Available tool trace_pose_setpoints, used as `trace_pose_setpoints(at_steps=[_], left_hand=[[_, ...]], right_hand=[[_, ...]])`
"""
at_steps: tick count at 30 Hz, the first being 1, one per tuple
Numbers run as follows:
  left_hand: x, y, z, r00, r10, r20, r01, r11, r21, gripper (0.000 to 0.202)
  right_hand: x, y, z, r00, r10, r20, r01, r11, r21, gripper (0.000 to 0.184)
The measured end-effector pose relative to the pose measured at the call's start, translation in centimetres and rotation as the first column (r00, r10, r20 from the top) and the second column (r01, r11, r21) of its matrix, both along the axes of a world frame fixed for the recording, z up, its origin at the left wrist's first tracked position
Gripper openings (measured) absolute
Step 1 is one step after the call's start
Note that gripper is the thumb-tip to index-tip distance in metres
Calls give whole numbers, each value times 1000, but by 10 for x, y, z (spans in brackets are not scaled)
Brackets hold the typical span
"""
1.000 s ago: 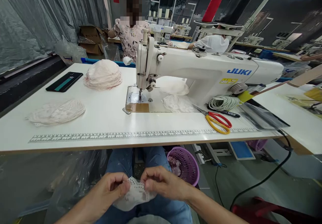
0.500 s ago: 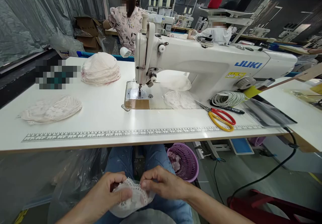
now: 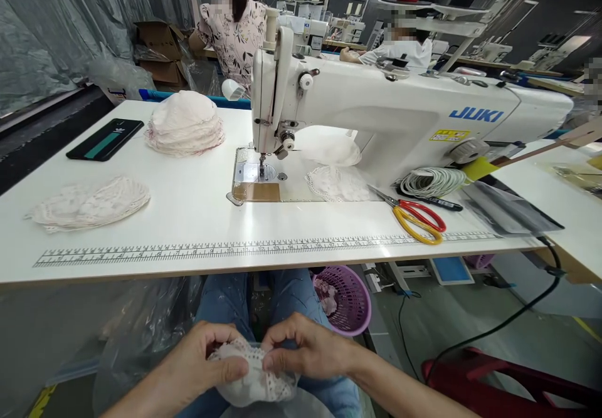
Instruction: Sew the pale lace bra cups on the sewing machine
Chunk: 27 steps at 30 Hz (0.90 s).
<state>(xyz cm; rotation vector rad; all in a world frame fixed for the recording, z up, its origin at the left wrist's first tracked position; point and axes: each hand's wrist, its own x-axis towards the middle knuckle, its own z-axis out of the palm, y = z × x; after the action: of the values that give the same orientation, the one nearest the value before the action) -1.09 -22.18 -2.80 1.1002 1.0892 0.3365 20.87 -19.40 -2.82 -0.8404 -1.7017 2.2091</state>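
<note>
Over my lap I hold a small white fabric piece with a lace edge [image 3: 251,374]. My left hand [image 3: 214,358] pinches its left side, thumb on top. My right hand [image 3: 305,349] grips the lace edge on the right between thumb and fingers. Above them on the table stands a white sewing machine [image 3: 399,104]. A lace piece [image 3: 336,183] lies flat on its bed. To the left rest a pile of lace pieces [image 3: 91,205] and a taller stack of pale rounded fabric pieces [image 3: 185,123].
Scissors with red and yellow handles [image 3: 418,220] lie by a coil of pale cord [image 3: 433,182]. A phone [image 3: 106,140] is at the table's left. A printed ruler [image 3: 188,253] runs along the front edge. Below stands a purple basket [image 3: 357,308]. Two people sit beyond the machine.
Between my hands the fabric has turned and bunched, its right lace edge now folded downward. My hands have barely moved. The view has shifted slightly.
</note>
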Motion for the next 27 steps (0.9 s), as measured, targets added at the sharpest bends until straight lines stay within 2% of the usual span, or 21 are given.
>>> trace_pose_setpoints(at_steps=[5, 8, 11, 14, 17, 19, 23, 27], left_hand=[[0, -3, 0, 984, 47, -174, -35, 997, 71, 43], [0, -4, -7, 974, 27, -223, -12, 997, 72, 42], [-3, -2, -9, 981, 5, -193, 6, 998, 61, 42], [-4, -2, -6, 994, 18, -108, -13, 999, 44, 37], [-2, -3, -2, 999, 37, -24, -37, 999, 35, 30], [0, -3, -1, 999, 49, 6, -49, 999, 23, 28], [0, -4, 1, 998, 56, 27, -56, 998, -20, 29], [-4, -5, 0, 998, 58, -2, -58, 998, -9, 32]], right_hand=[[0, 0, -2, 998, 64, -28, -61, 995, 85, 46], [-6, -3, -3, 999, -15, 47, 11, 997, 78, 45], [-8, -4, -6, 993, -86, 76, 88, 996, -19, 45], [-4, -2, -9, 998, -51, 43, 56, 993, -107, 44], [-2, 0, -10, 999, -3, 32, 6, 996, -87, 40], [-5, -1, -11, 999, -16, 35, 18, 998, -62, 39], [-10, -4, -13, 996, -87, 23, 89, 987, -135, 43], [-9, -4, -15, 996, -86, 7, 86, 982, -166, 46]])
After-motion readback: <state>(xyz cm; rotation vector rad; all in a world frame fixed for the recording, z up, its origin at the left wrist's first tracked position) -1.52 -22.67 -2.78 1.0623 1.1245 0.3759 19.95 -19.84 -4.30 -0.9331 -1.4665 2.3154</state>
